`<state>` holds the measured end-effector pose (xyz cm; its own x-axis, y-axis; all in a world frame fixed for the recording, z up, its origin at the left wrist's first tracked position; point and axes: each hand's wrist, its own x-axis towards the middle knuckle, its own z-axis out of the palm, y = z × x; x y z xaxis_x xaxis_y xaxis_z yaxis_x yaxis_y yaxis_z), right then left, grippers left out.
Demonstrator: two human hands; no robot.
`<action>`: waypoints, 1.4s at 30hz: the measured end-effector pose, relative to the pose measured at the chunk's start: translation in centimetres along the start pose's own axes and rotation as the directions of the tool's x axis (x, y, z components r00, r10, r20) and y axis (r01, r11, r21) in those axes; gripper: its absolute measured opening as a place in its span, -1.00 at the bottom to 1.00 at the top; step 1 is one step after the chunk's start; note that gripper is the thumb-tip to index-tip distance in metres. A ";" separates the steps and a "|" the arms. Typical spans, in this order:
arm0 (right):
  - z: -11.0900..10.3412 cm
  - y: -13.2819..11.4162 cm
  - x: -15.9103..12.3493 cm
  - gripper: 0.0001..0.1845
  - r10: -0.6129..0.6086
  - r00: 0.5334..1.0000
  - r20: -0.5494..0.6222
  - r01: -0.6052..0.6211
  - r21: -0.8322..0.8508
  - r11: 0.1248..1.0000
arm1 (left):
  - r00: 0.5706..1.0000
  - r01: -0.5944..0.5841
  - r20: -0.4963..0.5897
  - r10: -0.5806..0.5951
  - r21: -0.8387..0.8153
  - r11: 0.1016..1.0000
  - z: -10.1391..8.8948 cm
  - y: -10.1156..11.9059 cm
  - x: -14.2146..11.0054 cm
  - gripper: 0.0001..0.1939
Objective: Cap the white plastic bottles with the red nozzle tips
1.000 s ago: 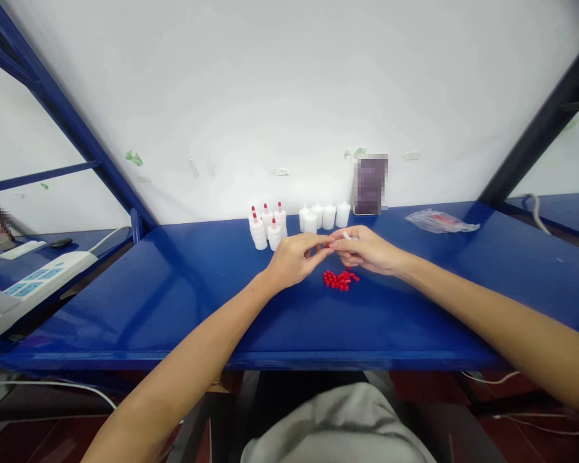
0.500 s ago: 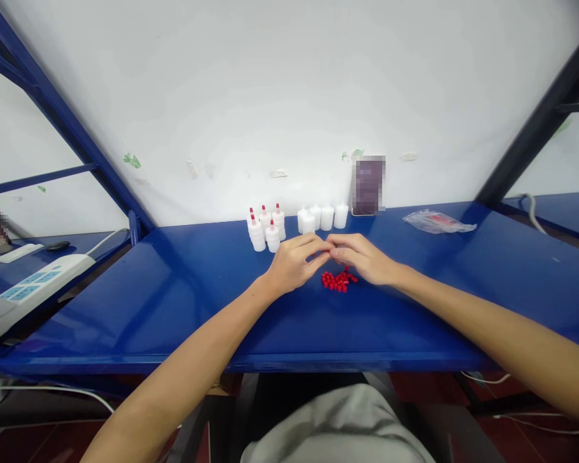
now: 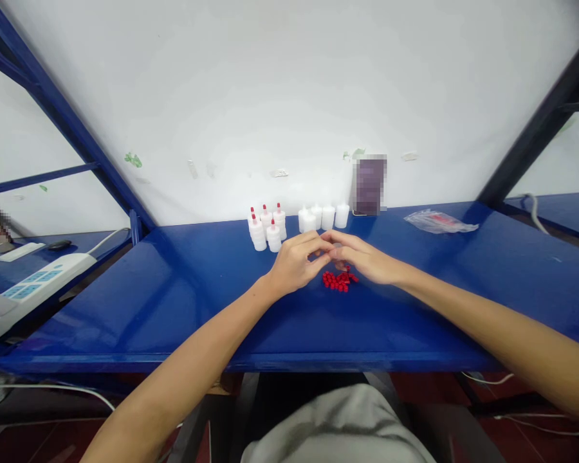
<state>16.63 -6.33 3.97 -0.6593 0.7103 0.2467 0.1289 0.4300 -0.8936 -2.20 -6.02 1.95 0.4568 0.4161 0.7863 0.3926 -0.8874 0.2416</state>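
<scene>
The left hand (image 3: 294, 262) points right, fingers bent. The red caps (image 3: 336, 281) lie in a pile just this side of where the hands meet, nearer the right hand (image 3: 367, 261). I can't tell if either hand pinches anything.

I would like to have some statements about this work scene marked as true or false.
1. Five red-capped bottles stand upright. True.
2. Plain white bottles stand to their right. True.
3. The two hands are far apart. False: the left hand and right hand are close together.
4. Loose red caps lie on the blue table. True.
5. A bag hangs on the wall. False: the clear plastic bag lies on the blue table.
</scene>
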 end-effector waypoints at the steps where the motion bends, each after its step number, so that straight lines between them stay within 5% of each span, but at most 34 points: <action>1: 0.0 0.0 0.0 -0.82 0.003 1.000 0.017 -0.004 0.032 0.999 | 1.000 0.015 -0.001 -0.015 0.004 1.000 0.0 0.0 0.0 -0.89; 9: 0.1 -0.2 0.1 -0.66 -0.023 0.999 0.039 0.022 0.044 0.999 | 0.998 0.065 -0.025 -0.065 -0.013 0.998 0.3 0.1 0.1 -0.87; 14: -1.8 1.1 0.7 -0.48 -0.033 0.989 -0.145 0.002 -0.210 0.978 | 0.964 0.200 -0.200 -0.175 0.110 0.974 -1.9 -1.7 0.7 -0.82; 17: -3.8 2.3 0.7 -0.57 -0.021 0.966 -0.258 -0.093 -0.419 0.903 | 0.894 0.356 -0.378 -0.240 0.274 0.893 -4.2 -3.8 0.8 -0.81; 20: -5.4 3.0 0.5 -0.69 0.046 0.958 -0.283 -0.177 -0.454 0.873 | 0.840 0.477 -0.453 -0.298 0.358 0.802 -5.9 -5.7 0.4 -0.79; 26: -5.6 3.6 0.8 -0.85 -0.055 0.928 -0.368 -0.124 -0.445 0.887 | 0.849 0.502 -0.394 -0.352 0.396 0.769 -6.3 -7.2 -0.4 -0.78; 35: -3.7 5.0 1.9 -0.74 -0.103 0.969 -0.223 -0.043 -0.567 0.823 | 0.857 0.514 -0.274 -0.436 0.432 0.741 -5.6 -7.1 -0.6 -0.71; 42: -3.6 3.7 2.8 -0.53 -0.196 0.977 -0.081 0.080 -0.716 0.694 | 0.869 0.490 -0.336 -0.363 0.480 0.728 -5.6 -6.2 -0.5 -0.69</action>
<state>17.91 -0.70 2.69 -0.6096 0.6547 0.4469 0.5670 0.7541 -0.3314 -9.27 -1.86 3.27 -0.0135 0.6175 0.7864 0.8924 -0.3473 0.2880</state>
